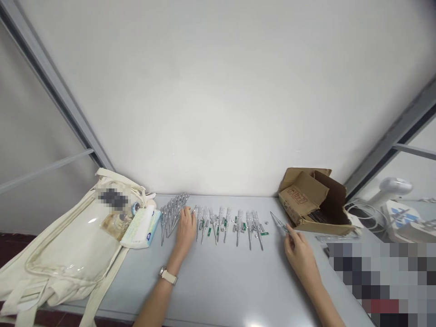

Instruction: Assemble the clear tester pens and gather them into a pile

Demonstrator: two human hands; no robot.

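Tools (226, 223) like slim screwdrivers lie in a loose row across the middle of the desk (218, 286), as I see them in the head view. My right hand (300, 254) holds another tool (278, 221), fingers pinched around its near end, its thin point aimed away and to the left. My left hand (186, 229) sits between the row and a tight bunch of tools (174, 210); those fingers are bent close together beside one of them, but I can't tell whether they grip it.

If I slide my left wrist carelessly, I could drag the bunch and tangle it with the row. A loose pinch on the right might let the slick tool twist, and its point could prick me. The green pieces (209, 232) and grey bits (242, 230) are small enough that a brushing sleeve or hand might scatter them.

The tools look glassy at the wide end and metallic along the tapering shaft. The desk is smooth, grey and faintly glossy. The cardboard box (296, 195) is creased, its flaps bent; the tissue pack (141, 229) looks soft, next to a cream bag (73, 245) with a clear window.
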